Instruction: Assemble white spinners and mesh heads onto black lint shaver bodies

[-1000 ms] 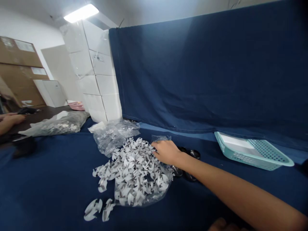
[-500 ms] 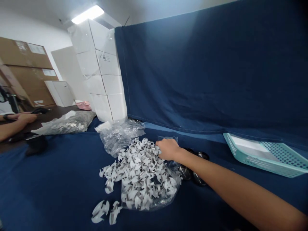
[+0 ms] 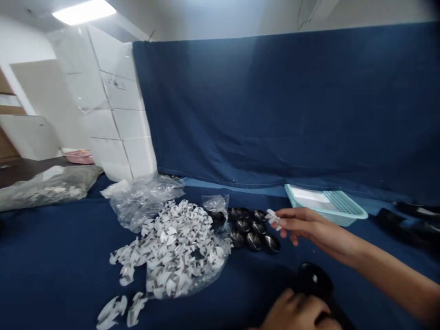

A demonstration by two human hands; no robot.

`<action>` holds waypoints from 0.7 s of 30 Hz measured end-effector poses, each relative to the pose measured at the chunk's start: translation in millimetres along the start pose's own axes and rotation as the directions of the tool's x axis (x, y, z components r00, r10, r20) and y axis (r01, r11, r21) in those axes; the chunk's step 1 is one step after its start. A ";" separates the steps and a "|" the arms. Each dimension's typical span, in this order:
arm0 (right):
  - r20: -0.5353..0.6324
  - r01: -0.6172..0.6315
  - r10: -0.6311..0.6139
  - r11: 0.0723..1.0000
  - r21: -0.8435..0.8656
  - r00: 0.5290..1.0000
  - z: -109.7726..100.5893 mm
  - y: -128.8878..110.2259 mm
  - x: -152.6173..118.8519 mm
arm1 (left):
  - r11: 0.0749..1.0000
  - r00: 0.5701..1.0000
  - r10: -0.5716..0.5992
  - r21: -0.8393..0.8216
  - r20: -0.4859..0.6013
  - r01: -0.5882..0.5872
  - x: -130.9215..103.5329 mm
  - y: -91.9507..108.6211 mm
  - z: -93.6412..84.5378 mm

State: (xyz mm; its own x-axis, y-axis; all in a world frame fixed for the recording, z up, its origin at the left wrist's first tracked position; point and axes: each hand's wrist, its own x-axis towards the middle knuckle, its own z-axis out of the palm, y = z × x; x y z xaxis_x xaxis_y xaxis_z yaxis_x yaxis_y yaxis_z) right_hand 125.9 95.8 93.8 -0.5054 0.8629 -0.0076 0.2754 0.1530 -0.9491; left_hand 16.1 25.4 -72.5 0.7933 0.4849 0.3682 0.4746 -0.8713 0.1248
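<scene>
My right hand [image 3: 309, 227] pinches a small white plastic piece [image 3: 274, 219] between thumb and fingertips, just right of several round black cups [image 3: 253, 240] that stand in rows. At the bottom edge, my left hand [image 3: 295, 311] has its fingers curled round a dark black part with a rounded, shiny end [image 3: 314, 278]; the shape of its lower portion is hard to make out. A heap of similar white plastic pieces [image 3: 182, 243] lies left of the cups, partly on a clear plastic bag [image 3: 209, 279]. A few loose pieces [image 3: 112, 311] lie in front of the heap.
A teal basket [image 3: 343, 215] stands at the back right, and dark black items [image 3: 402, 229] lie beyond it. Crumpled clear plastic [image 3: 134, 201] and a filled bag [image 3: 51, 188] lie at left. White boxes [image 3: 113, 123] and a blue curtain [image 3: 257, 110] rise behind.
My view has turned right. My right hand has moved from the heap to the right, a white piece now showing in its fingers. My left hand and the black part have come into view.
</scene>
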 end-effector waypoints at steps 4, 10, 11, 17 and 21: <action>-0.247 -0.020 0.106 0.945 0.326 0.963 -24.9 41.8 -57.6 | 1.000 0.991 0.003 -0.016 -0.135 -0.006 -4.3 -1.9 -0.6; -0.257 -0.070 0.138 0.964 0.255 0.956 -49.2 69.1 -91.8 | 0.980 0.998 -0.065 -0.191 -0.022 0.060 -3.6 10.5 -46.2; -0.222 -0.093 0.153 0.961 0.259 0.963 -50.6 71.2 -92.7 | 0.974 0.997 -0.082 -0.211 -0.014 0.077 -2.4 13.0 -51.4; -0.063 -0.210 0.248 0.910 0.357 0.967 -50.1 83.9 -85.9 | 0.957 0.991 -0.135 -0.258 0.006 0.133 0.9 20.3 -60.6; -0.125 -0.159 0.205 0.940 0.303 0.971 -45.7 90.5 -81.0 | 0.949 0.990 -0.139 -0.282 0.033 0.143 0.8 19.1 -60.7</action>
State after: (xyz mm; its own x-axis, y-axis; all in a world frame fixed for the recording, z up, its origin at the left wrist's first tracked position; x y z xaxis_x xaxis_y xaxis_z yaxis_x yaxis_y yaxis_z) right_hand 229.1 61.8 22.9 -0.3324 0.9291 -0.1624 0.0915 -0.1397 -0.9860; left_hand 2.6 4.5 -13.9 0.7315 0.6037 0.3169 0.4562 -0.7787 0.4306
